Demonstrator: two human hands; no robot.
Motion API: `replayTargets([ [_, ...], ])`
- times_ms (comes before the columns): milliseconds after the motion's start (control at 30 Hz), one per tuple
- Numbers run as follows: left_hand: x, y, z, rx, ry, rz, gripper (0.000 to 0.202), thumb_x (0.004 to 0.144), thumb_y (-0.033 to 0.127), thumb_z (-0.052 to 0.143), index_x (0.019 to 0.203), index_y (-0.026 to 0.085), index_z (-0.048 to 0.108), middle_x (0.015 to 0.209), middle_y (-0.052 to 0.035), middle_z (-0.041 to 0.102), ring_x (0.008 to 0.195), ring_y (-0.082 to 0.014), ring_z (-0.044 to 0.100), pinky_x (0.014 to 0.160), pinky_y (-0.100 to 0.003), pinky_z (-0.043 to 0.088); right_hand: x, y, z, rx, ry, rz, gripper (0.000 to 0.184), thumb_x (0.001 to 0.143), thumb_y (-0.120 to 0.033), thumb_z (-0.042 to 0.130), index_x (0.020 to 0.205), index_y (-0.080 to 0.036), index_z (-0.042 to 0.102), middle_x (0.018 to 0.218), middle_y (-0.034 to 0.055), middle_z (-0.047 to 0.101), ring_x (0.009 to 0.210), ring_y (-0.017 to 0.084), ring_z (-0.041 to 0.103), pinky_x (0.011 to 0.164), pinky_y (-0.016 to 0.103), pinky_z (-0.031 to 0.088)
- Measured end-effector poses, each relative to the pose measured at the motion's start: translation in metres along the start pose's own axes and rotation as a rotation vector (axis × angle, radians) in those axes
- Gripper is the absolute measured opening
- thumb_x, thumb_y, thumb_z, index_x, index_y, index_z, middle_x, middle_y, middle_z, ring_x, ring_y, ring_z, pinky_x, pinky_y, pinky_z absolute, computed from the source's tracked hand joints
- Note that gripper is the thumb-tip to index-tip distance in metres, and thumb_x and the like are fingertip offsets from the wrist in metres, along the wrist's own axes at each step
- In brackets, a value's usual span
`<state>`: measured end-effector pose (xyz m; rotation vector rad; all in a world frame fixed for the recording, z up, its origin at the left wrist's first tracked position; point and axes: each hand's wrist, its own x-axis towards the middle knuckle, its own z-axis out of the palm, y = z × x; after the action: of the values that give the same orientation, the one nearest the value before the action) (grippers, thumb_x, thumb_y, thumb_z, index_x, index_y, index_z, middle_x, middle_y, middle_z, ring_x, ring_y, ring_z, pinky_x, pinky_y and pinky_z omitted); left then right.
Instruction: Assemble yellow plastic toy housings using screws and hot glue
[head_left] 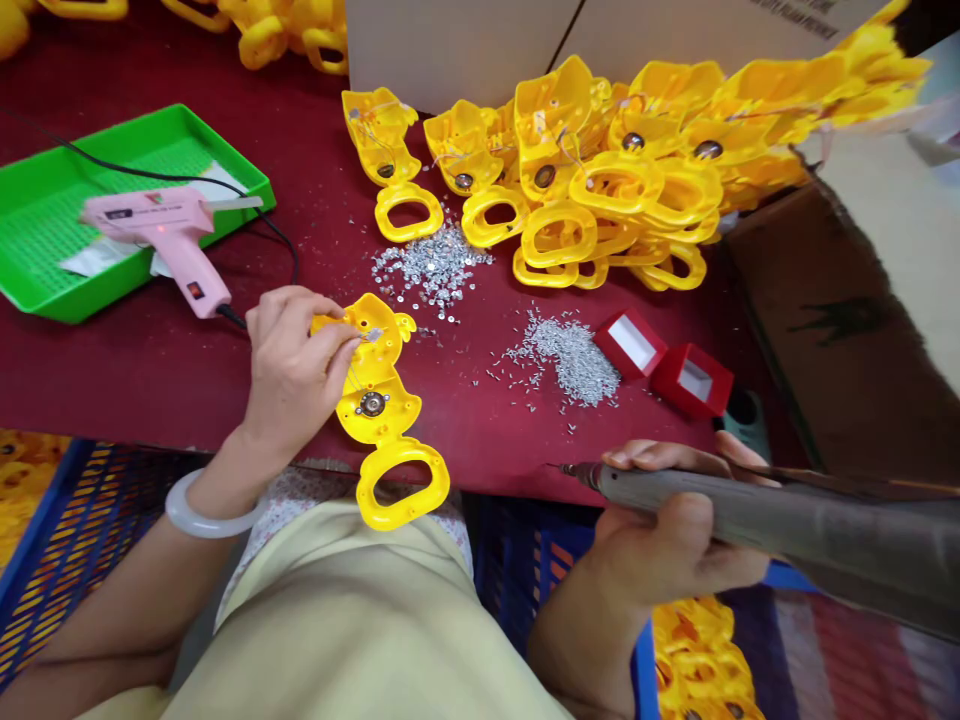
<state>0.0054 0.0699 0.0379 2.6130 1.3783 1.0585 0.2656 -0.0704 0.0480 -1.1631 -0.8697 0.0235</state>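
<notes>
We've got our left hand point(294, 362) arched in a pinch, left forearm point(124, 600) slanting in from lower left, and our right hand point(664, 545) curled in a grip, right forearm point(589, 635) angled up beneath!

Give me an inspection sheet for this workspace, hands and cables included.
Surface: dark red tabletop, strewn with small metal pieces.
Work things: yellow plastic shell with an oval ring; grey cylindrical tool with a thin tip, apart from the shell.
Clutter: loose small silver disc-like pieces; loose tiny silver screw-like pieces; two small red-and-white boxes; pink plastic glue gun across the rim of a green plastic tray.
Hands: left hand holds the shell's upper end; right hand grips the tool.
Cables: black cord leaves the glue gun's handle; another stretch crosses the tray.
Surroundings: heaped yellow shells and a pale carton behind; brown cardboard box, right; blue plastic crates below.
</notes>
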Motion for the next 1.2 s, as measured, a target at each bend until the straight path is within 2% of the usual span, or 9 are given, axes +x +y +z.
replayTargets([
  [100,-0.005,0.009,0.000,0.137,0.024,-0.024,0.011,0.091,0.024,0.059,0.083,0.020,0.065,0.089,-0.0079,0.069,0.095,-0.0283,0.058,0.079,-0.045,0.042,0.000,0.001,0.002,-0.012,0.022,0.006,0.036,0.076,-0.027,0.065,0.109,-0.015,0.063,0.069,-0.0018,0.060,0.055,0.016,0.056,0.052,0.033,0.048],
  [233,-0.011,0.012,0.004,0.168,-0.014,-0.006,0.011,0.092,0.022,0.056,0.085,0.020,0.064,0.081,-0.0047,0.068,0.087,-0.0255,0.058,0.076,-0.042,0.037,0.000,-0.001,0.004,-0.027,0.025,0.013,0.033,0.078,-0.028,0.061,0.109,-0.018,0.064,0.068,-0.0024,0.058,0.055,0.016,0.055,0.054,0.034,0.047],
  [433,-0.002,0.021,-0.007,0.154,-0.030,-0.003,0.012,0.091,0.026,0.058,0.097,0.019,0.065,0.096,-0.0092,0.068,0.098,-0.0292,0.056,0.080,-0.044,0.037,0.001,-0.005,0.001,-0.019,0.000,0.017,0.030,0.072,-0.018,0.067,0.103,-0.017,0.065,0.067,-0.0039,0.059,0.054,0.014,0.056,0.053,0.030,0.050],
  [533,0.011,0.039,-0.008,0.022,-0.131,0.078,0.012,0.092,0.026,0.059,0.098,0.019,0.065,0.100,-0.0085,0.068,0.098,-0.0271,0.056,0.082,-0.043,0.039,0.002,-0.007,0.002,0.023,-0.021,0.010,0.028,0.074,-0.020,0.067,0.102,-0.019,0.066,0.064,-0.0053,0.056,0.050,0.012,0.053,0.047,0.027,0.046],
  [667,0.034,0.059,0.013,-0.090,-0.444,0.295,0.007,0.090,0.020,0.060,0.091,0.016,0.065,0.094,-0.0066,0.068,0.092,-0.0240,0.057,0.080,-0.039,0.040,0.002,-0.007,0.005,0.032,-0.034,0.034,0.027,0.075,-0.020,0.066,0.102,-0.019,0.066,0.065,-0.0046,0.056,0.051,0.012,0.054,0.049,0.027,0.047],
  [800,0.060,0.068,0.046,-0.067,-0.637,0.348,0.009,0.088,0.014,0.056,0.091,0.015,0.064,0.090,-0.0084,0.066,0.084,-0.0219,0.058,0.073,-0.035,0.040,0.002,-0.007,0.005,0.056,-0.049,0.048,0.028,0.076,-0.019,0.066,0.104,-0.019,0.065,0.065,-0.0047,0.056,0.051,0.012,0.054,0.049,0.027,0.046],
  [933,0.079,0.078,0.076,-0.003,-0.721,0.316,0.018,0.086,0.008,0.053,0.098,0.013,0.065,0.090,-0.0113,0.066,0.080,-0.0208,0.059,0.065,-0.032,0.037,0.003,-0.006,0.004,0.082,-0.050,0.067,0.028,0.077,-0.018,0.066,0.105,-0.019,0.064,0.066,-0.0052,0.056,0.052,0.012,0.054,0.049,0.027,0.046],
  [1033,0.084,0.087,0.092,0.042,-0.730,0.305,0.023,0.086,0.006,0.051,0.102,0.014,0.066,0.092,-0.0134,0.066,0.083,-0.0225,0.060,0.062,-0.032,0.035,0.003,-0.006,0.003,0.101,-0.069,0.075,0.028,0.076,-0.017,0.066,0.105,-0.018,0.064,0.066,-0.0051,0.057,0.053,0.011,0.055,0.051,0.027,0.047],
  [1200,0.087,0.096,0.101,-0.017,-0.744,0.297,0.028,0.086,0.001,0.044,0.098,0.014,0.066,0.089,-0.0135,0.066,0.080,-0.0218,0.060,0.060,-0.031,0.033,0.002,-0.004,0.005,0.111,-0.089,0.090,0.027,0.077,-0.016,0.066,0.103,-0.019,0.063,0.066,-0.0056,0.057,0.053,0.011,0.055,0.050,0.026,0.046],
])
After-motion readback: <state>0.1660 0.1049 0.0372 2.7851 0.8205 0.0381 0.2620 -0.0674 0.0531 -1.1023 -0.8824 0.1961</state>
